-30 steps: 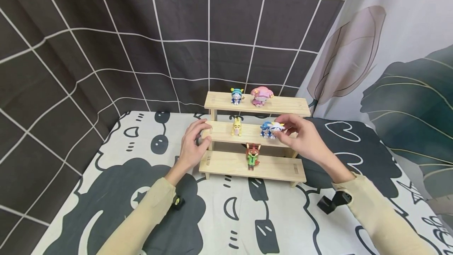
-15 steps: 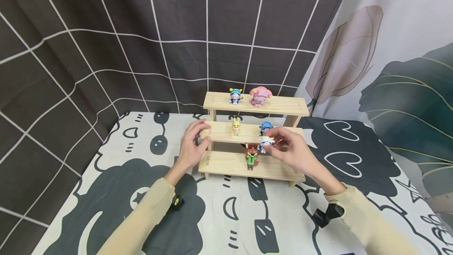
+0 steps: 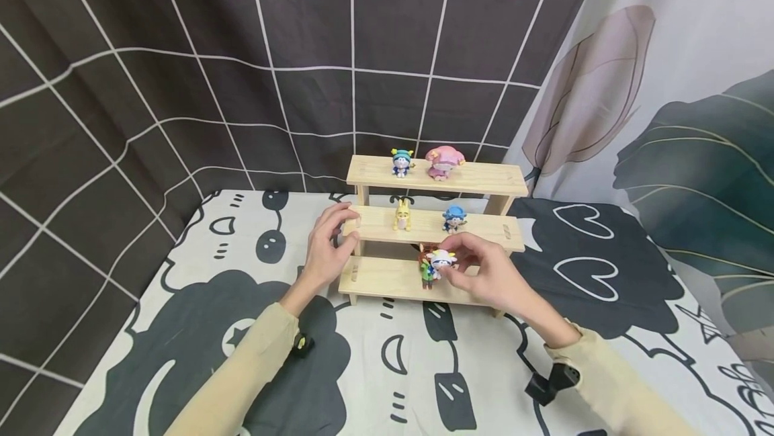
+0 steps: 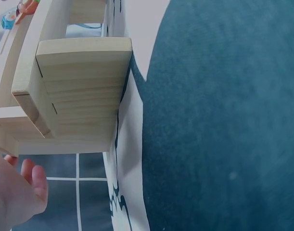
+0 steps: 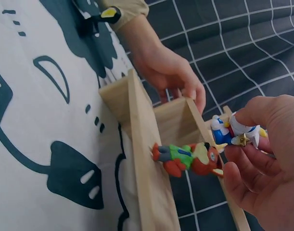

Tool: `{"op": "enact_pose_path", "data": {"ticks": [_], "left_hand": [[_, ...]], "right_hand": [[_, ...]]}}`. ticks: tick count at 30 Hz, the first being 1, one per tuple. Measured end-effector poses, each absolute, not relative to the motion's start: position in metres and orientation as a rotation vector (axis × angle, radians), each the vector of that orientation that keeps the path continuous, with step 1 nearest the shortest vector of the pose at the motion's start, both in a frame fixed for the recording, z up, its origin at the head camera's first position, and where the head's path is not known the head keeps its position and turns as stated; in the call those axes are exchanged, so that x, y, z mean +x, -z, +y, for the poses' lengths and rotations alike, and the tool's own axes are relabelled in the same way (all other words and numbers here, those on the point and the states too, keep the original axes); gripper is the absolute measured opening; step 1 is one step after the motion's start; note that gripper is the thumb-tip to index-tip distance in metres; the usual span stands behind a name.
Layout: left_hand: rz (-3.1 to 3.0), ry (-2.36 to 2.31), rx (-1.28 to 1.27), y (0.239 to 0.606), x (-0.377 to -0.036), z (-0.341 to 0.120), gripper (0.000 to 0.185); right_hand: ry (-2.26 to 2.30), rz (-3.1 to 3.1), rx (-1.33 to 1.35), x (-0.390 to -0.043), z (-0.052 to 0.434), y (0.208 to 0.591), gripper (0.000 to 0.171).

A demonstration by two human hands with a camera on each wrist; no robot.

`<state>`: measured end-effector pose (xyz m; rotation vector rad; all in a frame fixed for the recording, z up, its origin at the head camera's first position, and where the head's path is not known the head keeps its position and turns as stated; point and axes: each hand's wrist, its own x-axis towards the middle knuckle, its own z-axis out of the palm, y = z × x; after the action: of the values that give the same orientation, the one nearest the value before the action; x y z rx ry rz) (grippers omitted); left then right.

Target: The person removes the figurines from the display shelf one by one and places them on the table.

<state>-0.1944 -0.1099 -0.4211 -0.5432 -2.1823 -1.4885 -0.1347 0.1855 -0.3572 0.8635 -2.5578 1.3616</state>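
My right hand (image 3: 486, 271) pinches a small white-capped, blue-bodied figurine (image 5: 219, 129) between thumb and fingers. In the head view it overlaps the fox figurine (image 3: 426, 277) in a green shirt, which stands on the lowest step of a three-step wooden display shelf (image 3: 377, 277). My left hand (image 3: 328, 244) holds the left end of the middle step, its fingers bent at the edge. On that middle step stand a yellow long-eared figurine (image 3: 402, 216) and a blue-hatted figurine (image 3: 453, 220). Fingers of the left hand (image 4: 14, 192) show low in the left wrist view.
The top step carries a teal-hatted figurine (image 3: 401, 163) and a pink figurine (image 3: 444, 163). Beneath the shelf lies a black-and-white patterned cloth (image 3: 363, 382). A dark grid curtain (image 3: 308, 26) hangs close behind, and a leaf-print curtain (image 3: 683, 154) on the right.
My right hand has taken the white-capped figurine from beside the blue-hatted one, bringing it down and left in front of the fox figurine. The left hand stays at the shelf end.
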Motion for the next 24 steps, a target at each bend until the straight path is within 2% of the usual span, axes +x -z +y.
{"op": "enact_pose_path", "data": {"ticks": [24], "left_hand": [[-2.164, 1.514, -0.567, 0.422, -0.196, -0.111, 0.031]], "right_hand": [[-1.539, -2.457, 1.12, -0.112, 0.149, 0.396, 0.029]]}}
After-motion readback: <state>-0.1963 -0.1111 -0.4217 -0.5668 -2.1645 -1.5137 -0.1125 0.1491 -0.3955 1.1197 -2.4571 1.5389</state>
